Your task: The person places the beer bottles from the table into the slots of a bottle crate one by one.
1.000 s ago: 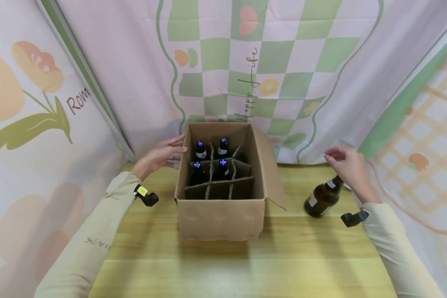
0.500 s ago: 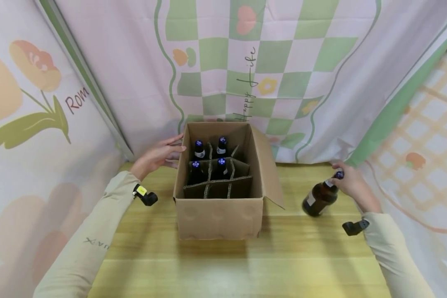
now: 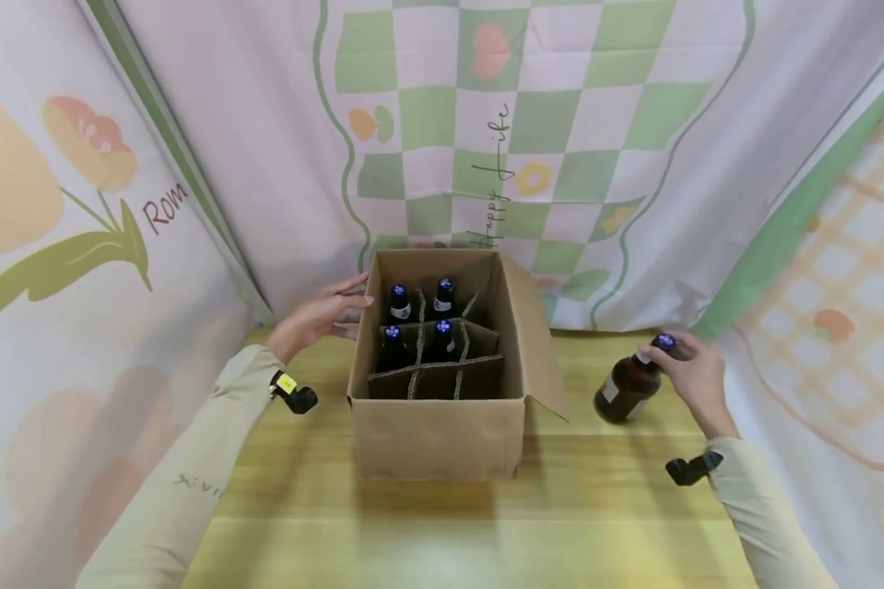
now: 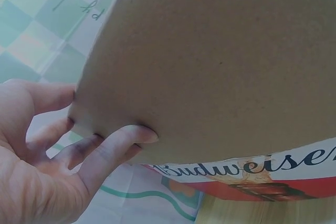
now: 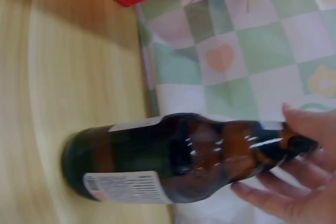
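Note:
A cardboard box [image 3: 438,438] stands on the table, its top open. Several blue-capped beer bottles [image 3: 443,329] occupy compartments formed by the cardboard dividers [image 3: 435,365]; the front row of compartments holds none. At the box's left side, my left hand [image 3: 317,321] holds the folded-down flap [image 4: 220,66], thumb on its face and the other fingertips at its edge, partly hidden. To the right, my right hand [image 3: 696,372] grips the neck of a brown beer bottle [image 3: 624,388], thumb on one side and fingers on the other. This bottle leans slightly; whether its base touches the table I cannot tell.
The wooden table [image 3: 442,540] carries the box. A right flap [image 3: 534,343] sticks outward from the box toward the bottle. Patterned curtains [image 3: 582,106] hang behind and at both sides.
My right hand has come down onto the loose bottle and taken hold of its neck. The bottle has shifted slightly left and away from me. My left hand stays at the box.

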A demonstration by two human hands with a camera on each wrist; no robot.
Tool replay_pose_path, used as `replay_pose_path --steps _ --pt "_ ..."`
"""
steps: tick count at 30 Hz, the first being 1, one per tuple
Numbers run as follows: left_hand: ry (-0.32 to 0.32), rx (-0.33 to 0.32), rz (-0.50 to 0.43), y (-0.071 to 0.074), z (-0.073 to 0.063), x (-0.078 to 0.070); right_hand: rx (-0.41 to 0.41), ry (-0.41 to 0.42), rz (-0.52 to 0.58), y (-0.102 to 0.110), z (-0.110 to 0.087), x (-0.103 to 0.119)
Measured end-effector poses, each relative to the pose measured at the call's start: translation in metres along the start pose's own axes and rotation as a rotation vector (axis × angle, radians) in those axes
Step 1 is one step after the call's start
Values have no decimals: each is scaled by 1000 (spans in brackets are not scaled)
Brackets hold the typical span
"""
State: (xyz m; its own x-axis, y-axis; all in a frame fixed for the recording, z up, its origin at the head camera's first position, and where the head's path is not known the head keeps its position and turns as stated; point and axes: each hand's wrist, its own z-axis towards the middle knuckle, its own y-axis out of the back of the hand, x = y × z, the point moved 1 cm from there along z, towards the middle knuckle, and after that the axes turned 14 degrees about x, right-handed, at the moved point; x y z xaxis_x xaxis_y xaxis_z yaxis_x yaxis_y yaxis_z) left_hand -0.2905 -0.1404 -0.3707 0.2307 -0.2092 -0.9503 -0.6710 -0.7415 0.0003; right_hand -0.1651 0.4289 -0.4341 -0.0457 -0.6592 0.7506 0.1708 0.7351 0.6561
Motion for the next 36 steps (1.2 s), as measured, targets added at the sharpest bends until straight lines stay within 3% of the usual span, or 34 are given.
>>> replay_pose_path --steps 7,11,15,18,20,25,36 --pt "-10 6 8 2 -2 -2 -26 37 115 -10 15 -11" --pt "-8 14 9 3 -3 -2 -60 -16 171 -24 19 -10" --pt "-6 11 8 3 -3 -2 -180 -51 213 -44 23 -10" --pt "-7 10 6 3 -1 -3 -307 -8 246 -55 27 -12" --pt "-5 8 6 3 0 -4 -350 35 269 -58 29 -14" --pt "3 -1 -1 2 2 -5 -325 89 298 -55 31 -10" --pt "-8 -7 -1 0 1 1 -177 50 149 -40 39 1"
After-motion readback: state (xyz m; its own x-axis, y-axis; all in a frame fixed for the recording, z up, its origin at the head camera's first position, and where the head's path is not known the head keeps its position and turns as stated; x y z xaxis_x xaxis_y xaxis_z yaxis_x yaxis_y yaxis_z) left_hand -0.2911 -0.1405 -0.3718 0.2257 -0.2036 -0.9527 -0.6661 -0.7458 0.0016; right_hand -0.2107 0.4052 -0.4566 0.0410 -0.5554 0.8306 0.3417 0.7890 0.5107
